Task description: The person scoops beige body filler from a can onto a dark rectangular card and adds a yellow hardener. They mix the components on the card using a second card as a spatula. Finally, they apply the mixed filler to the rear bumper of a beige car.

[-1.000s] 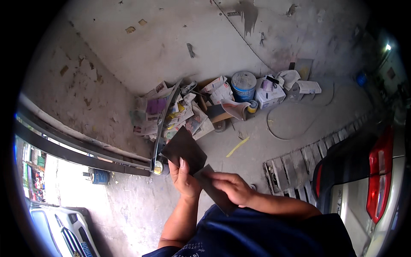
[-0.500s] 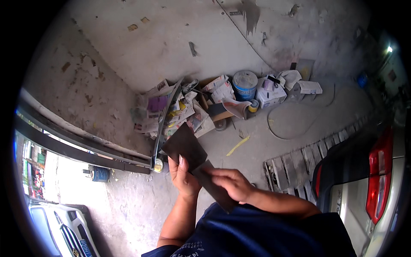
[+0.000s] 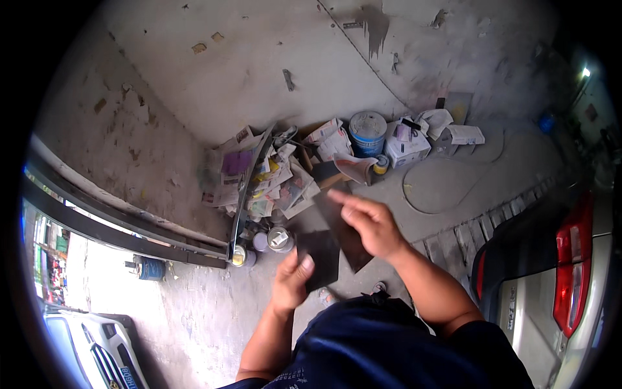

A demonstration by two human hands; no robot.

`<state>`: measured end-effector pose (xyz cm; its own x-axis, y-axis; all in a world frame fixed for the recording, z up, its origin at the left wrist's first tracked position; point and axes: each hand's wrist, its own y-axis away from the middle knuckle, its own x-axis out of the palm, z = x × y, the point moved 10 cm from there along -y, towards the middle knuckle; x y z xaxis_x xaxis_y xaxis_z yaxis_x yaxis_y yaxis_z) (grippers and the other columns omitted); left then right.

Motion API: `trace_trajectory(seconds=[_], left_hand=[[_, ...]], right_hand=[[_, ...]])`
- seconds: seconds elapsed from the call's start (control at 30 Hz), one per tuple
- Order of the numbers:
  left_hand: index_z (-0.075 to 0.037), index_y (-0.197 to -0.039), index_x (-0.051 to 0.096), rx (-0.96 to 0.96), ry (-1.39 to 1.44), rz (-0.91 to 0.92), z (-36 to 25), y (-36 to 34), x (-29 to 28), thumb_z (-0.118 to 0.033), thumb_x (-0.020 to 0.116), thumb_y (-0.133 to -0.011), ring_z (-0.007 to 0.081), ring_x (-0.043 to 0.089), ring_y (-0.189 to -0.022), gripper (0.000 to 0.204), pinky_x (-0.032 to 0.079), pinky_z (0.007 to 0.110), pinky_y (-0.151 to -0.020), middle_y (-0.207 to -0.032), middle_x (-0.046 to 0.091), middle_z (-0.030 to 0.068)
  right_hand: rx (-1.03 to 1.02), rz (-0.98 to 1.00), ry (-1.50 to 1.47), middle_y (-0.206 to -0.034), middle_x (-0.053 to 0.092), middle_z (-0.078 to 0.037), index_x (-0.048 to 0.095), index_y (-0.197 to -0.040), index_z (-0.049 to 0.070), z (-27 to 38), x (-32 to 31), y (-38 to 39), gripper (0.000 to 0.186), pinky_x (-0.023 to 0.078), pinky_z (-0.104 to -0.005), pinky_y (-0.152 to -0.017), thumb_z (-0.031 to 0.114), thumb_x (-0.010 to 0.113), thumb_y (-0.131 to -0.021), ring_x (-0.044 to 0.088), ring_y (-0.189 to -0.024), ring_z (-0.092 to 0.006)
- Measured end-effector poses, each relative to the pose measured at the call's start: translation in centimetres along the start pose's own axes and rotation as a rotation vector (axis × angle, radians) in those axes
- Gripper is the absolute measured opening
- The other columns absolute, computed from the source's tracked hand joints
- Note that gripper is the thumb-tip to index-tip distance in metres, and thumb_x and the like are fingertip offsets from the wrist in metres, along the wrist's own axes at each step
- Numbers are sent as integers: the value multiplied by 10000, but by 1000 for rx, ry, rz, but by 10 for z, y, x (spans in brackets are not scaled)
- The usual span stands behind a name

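Observation:
My left hand (image 3: 291, 283) is closed on a dark, squarish piece of sandpaper (image 3: 322, 262), its thumb pressed on the near edge. My right hand (image 3: 372, 223), a little blurred, grips a longer, brownish-dark strip of sandpaper (image 3: 350, 245) with the index finger stretched along its upper end. The strip slants beside the left-hand piece, and their edges come close together; whether they touch I cannot tell. Both pieces are held in the air in front of my body, above the concrete floor.
Crumpled newspapers (image 3: 285, 185) lie heaped against the wall, beside a blue bucket (image 3: 368, 133) and a white box (image 3: 406, 150). Open cans (image 3: 280, 240) stand on the floor. A slatted grate (image 3: 457, 243) and a car's rear with a red tail light (image 3: 573, 266) are at right; another car (image 3: 97, 350) is lower left.
My right hand has moved up and away from my body with its strip, which now points upward beside the other piece. My left hand has shifted slightly right and nearer, uncovering cans on the floor.

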<state>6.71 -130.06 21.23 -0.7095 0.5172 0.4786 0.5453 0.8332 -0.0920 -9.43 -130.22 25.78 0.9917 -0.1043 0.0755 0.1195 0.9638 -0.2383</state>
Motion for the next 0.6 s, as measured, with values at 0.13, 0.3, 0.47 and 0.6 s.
trace_trajectory(seconds=[0.13,0.3,0.47,0.6], left_hand=[[-58,-1286,441,-24,188,-246,-11,-5,-27,-120,471,-950,201,570,-1053,343,470,364,-914,-1164,573,83],[-73,-1264,462,-89,246,-380,5,-6,-51,-103,543,-892,196,613,-965,382,501,351,-853,-1105,612,82],[-60,-1268,496,-189,213,-174,26,-2,-24,-113,653,-832,179,598,-1005,466,462,337,-913,-1126,624,53],[-99,-1304,466,-213,319,-288,24,-4,-29,-186,641,-845,140,560,-635,499,464,248,-538,-893,597,36]], right_hand=[[62,29,5,-1046,607,7,547,-1268,-1,0,-20,14,358,398,-168,-784,84,506,-923,504,-857,-24],[293,465,-141,-1135,642,-63,599,-1220,18,-41,25,62,326,404,-241,-910,63,533,-904,548,-1033,-91],[306,176,-374,-1161,634,-57,557,-1270,38,-44,9,20,368,381,-279,-985,78,472,-915,533,-1124,-144],[104,211,-163,-1239,577,-76,530,-1295,35,-14,-8,16,375,428,-261,-931,98,480,-929,561,-1064,-120]])
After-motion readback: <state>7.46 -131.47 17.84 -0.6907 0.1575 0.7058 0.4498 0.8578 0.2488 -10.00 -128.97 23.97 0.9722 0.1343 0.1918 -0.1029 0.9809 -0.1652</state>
